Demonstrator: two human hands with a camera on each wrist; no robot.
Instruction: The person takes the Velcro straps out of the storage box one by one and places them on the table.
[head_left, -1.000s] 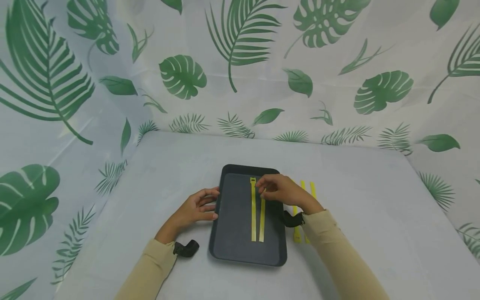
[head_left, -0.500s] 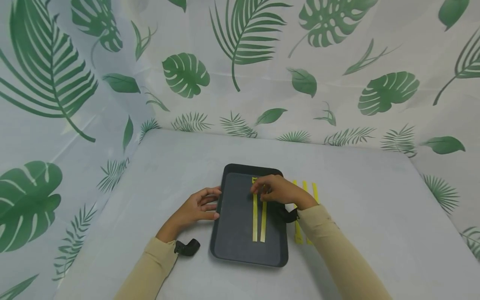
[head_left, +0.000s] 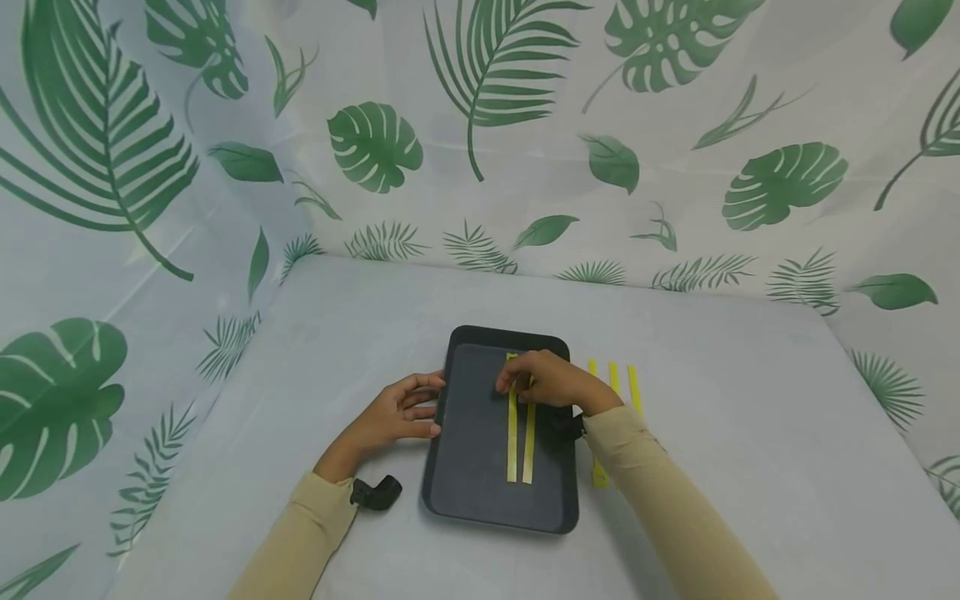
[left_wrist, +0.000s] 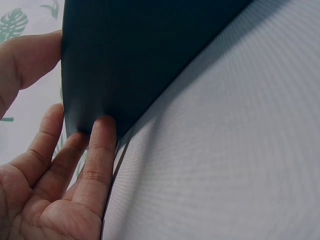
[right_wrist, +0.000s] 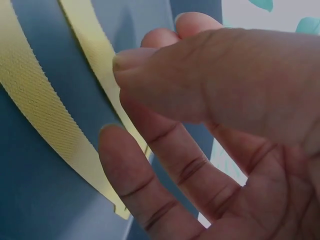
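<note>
A dark grey tray (head_left: 468,467) lies lengthwise before me. Two yellow hook-and-loop cable straps, the left strap (head_left: 512,446) and the right strap (head_left: 529,446), lie side by side in it. My right hand (head_left: 551,379) hovers over their far ends and partly hides them. In the right wrist view its thumb and bent fingers are apart, with no strap between them; the nearer strap (right_wrist: 45,102) passes close by the fingertips. My left hand (head_left: 390,417) touches the tray's left side, and the left wrist view has its extended fingers against the tray's outer wall (left_wrist: 125,55).
Several more yellow straps (head_left: 634,387) lie on the white tabletop (head_left: 720,417) just right of the tray, partly behind my right forearm. A leaf-patterned cloth (head_left: 525,158) hangs behind and to the left. A black wrist camera (head_left: 377,493) sits at my left cuff.
My right hand has shifted left across the tray and now covers the far end of the left strap. The left hand stays at the tray's side. The head view has shifted slightly.
</note>
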